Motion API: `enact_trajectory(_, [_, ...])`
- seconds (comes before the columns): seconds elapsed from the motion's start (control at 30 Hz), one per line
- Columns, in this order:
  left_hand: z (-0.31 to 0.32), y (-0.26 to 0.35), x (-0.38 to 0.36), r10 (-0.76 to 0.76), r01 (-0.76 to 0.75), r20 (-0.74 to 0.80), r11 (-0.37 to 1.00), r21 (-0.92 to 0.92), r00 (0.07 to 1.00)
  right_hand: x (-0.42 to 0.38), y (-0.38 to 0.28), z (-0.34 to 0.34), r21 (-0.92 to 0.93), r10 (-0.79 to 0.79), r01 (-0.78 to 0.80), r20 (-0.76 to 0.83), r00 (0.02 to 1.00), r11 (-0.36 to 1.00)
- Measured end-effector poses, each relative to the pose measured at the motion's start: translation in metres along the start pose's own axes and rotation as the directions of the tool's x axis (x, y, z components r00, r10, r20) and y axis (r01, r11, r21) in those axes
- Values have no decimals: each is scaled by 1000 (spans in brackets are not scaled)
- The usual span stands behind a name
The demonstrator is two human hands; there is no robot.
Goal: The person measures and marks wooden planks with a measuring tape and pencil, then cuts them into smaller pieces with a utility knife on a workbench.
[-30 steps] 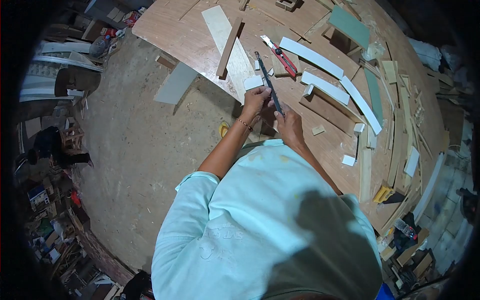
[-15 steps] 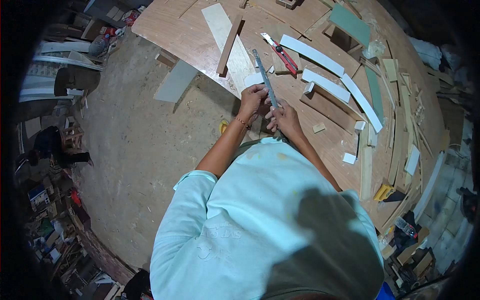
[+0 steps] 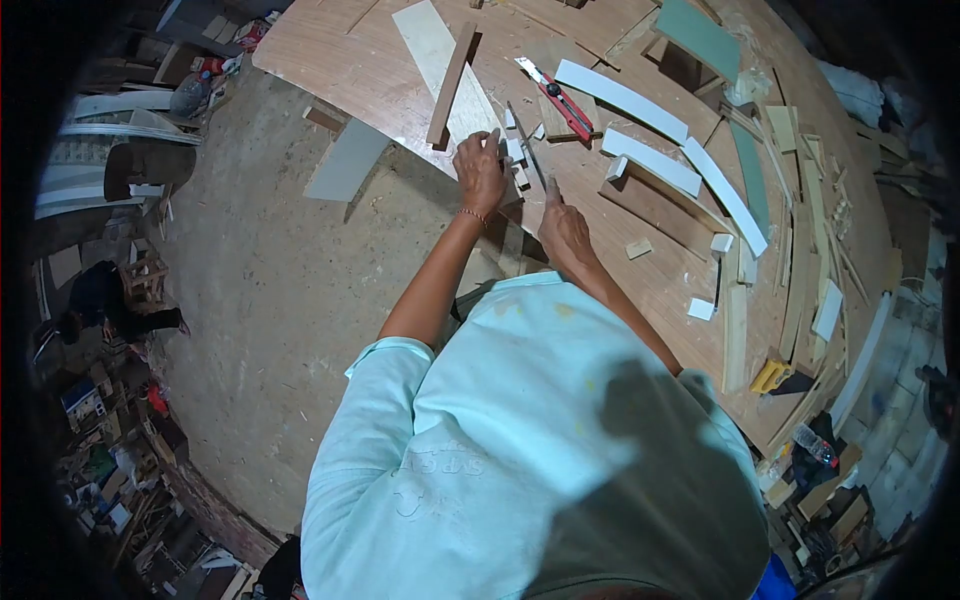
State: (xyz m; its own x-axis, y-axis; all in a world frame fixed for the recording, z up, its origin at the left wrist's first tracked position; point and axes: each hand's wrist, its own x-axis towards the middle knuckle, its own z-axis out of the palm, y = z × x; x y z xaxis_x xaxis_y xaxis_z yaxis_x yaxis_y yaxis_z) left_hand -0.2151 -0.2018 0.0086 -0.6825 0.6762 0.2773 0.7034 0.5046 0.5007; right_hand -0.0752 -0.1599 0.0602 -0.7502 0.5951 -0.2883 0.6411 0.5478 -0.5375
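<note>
Right fingers: your right hand (image 3: 567, 235) is closed on the near end of a thin dark strip (image 3: 530, 150), index finger laid along it.
Left fingers: your left hand (image 3: 481, 172) bends over the table's near edge; whether it grips anything, you cannot tell from here.
White block: the small white block (image 3: 515, 150) sits near that edge, just beyond your left thumb, between left fingertips and strip; your left hand is nearer.
Strip's line: its long axis runs from your right fist away and leftward, passing just right of the block.
Pale board: the long board (image 3: 425, 45) reaches from your left fingers toward the table's (image 3: 330, 45) far side, a brown stick (image 3: 455, 85) across it.
Red cutter: the cutter (image 3: 566, 108) lies beyond the strip, right of its tip, near curved white pieces (image 3: 622, 102).
</note>
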Motion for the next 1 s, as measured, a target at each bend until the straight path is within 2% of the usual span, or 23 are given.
enact_trajectory(0.07, [3,-4,1,12,-13,11,1000,25,1000,4,-1,2,-1,-3,3,20,1000,1000])
enact_trajectory(0.13, [5,-9,1,0,-9,126,998,70,992,6,-2,5,1,-2,2,41,999,1000])
enact_trajectory(0.27, [9,-12,6,-39,26,146,996,91,988,5,-1,11,71,13,-14,13,1000,997])
enact_trajectory(0.4, [6,-12,8,-6,4,129,1000,15,992,10,9,26,177,11,-10,-7,1000,984])
enact_trajectory(0.47, [11,-14,8,-7,17,202,999,-46,979,8,13,28,139,14,-13,-4,1000,990])
enact_trajectory(0.5, [11,-14,7,10,9,172,994,-111,985,7,14,32,190,19,-19,-2,1000,982])
enact_trajectory(0.57, [11,-13,8,41,-24,140,992,-121,989,6,20,37,243,16,-15,-3,1000,970])
enact_trajectory(0.63, [12,-17,9,131,-117,99,984,-136,986,-4,10,22,417,164,-243,217,962,876])
enact_trajectory(0.67, [13,-19,10,134,-121,95,984,-134,986,-6,13,24,418,160,-238,213,964,877])
enact_trajectory(0.73, [10,-17,9,117,-106,209,992,-63,971,-9,16,26,344,185,-246,201,962,906])
enact_trajectory(0.77, [9,-17,10,124,-113,205,992,-62,971,-8,18,26,347,183,-242,194,964,906])
enact_trajectory(0.83, [8,-16,10,88,-85,230,996,-23,969,-8,14,19,239,101,-109,44,994,965])
enact_trajectory(0.87, [7,-15,12,94,-91,228,996,-23,969,-6,13,19,241,101,-107,38,994,965])
enact_trajectory(0.93, [9,-17,14,109,-119,229,992,31,967,-4,11,18,181,20,-7,-73,997,983])
enact_trajectory(1.0, [9,-15,12,123,-140,217,988,62,968,2,13,23,156,3,12,-95,995,988])
